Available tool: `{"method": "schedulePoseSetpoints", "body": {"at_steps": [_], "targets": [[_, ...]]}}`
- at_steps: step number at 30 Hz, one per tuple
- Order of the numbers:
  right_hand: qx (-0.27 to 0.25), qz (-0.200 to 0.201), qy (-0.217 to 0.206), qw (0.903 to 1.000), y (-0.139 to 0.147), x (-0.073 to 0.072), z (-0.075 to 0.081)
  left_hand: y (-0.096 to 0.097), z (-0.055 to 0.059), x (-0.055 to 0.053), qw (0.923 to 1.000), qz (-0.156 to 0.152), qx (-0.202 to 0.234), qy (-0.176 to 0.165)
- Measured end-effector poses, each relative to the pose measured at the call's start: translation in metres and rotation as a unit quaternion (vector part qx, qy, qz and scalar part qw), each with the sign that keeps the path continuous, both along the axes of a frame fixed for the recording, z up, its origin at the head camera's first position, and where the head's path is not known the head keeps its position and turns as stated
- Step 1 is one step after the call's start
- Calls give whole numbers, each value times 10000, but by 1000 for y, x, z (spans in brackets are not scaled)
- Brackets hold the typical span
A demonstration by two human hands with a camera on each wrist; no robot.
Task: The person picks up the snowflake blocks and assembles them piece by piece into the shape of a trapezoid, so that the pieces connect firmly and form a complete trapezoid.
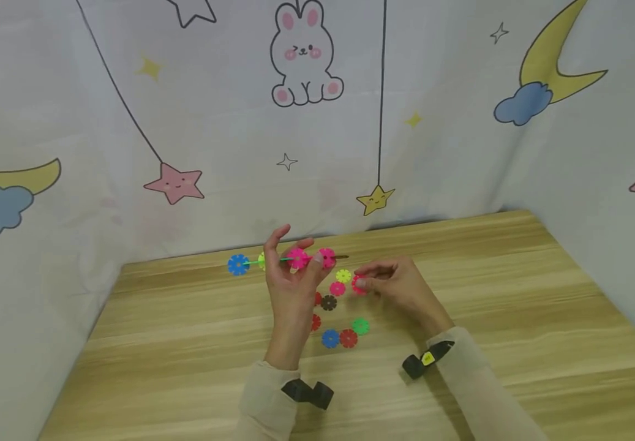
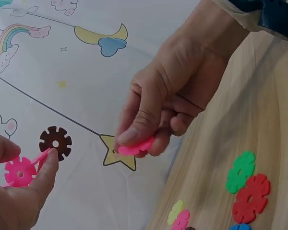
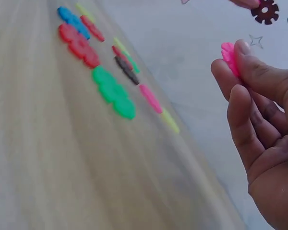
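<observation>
My left hand (image 1: pixel 291 294) is raised above the table and pinches a chain of slotted snowflake building discs. A blue disc (image 1: pixel 238 264) sits at the chain's left end, and a pink disc (image 1: pixel 297 258) shows between the fingers. Seen edge-on from the head, the dark brown disc (image 2: pixel 55 143) at the right end faces the left wrist view. To the right, my right hand (image 1: pixel 405 289) pinches a single pink disc (image 3: pixel 229 58) between thumb and index finger, apart from the chain. Fingers cover part of both pieces.
On the wooden table (image 1: pixel 515 294) below the hands lie several loose discs, among them a green disc (image 1: pixel 360 326), a red disc (image 1: pixel 348 338) and a blue disc (image 1: pixel 330 339). Some are hidden behind the left forearm. A printed cloth (image 1: pixel 229 122) hangs behind the table.
</observation>
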State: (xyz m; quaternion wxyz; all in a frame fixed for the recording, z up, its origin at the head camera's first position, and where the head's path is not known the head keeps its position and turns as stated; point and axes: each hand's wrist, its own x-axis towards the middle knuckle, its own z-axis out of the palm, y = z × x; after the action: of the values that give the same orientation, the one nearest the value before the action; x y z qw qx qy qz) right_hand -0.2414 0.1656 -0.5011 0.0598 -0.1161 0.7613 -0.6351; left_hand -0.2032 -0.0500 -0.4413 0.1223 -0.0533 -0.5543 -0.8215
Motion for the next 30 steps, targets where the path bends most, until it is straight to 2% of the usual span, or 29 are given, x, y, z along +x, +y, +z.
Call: {"method": "schedulePoseSetpoints", "body": {"at_steps": [8,15,21,30], "targets": [[-144,-288,255,9992,1,4,29,0,2,-1,9999,-52,109,0],[-419,-330,628,9966,0,12,50,1,3,-2,9992,-128,320,-209],[-546,-326,804,9947,-2,16,57,1,2,-1,9982,-272,496,-212],[-511,-554,918,9929,-6,20,62,3,4,2,9981,-334,472,-210]]}}
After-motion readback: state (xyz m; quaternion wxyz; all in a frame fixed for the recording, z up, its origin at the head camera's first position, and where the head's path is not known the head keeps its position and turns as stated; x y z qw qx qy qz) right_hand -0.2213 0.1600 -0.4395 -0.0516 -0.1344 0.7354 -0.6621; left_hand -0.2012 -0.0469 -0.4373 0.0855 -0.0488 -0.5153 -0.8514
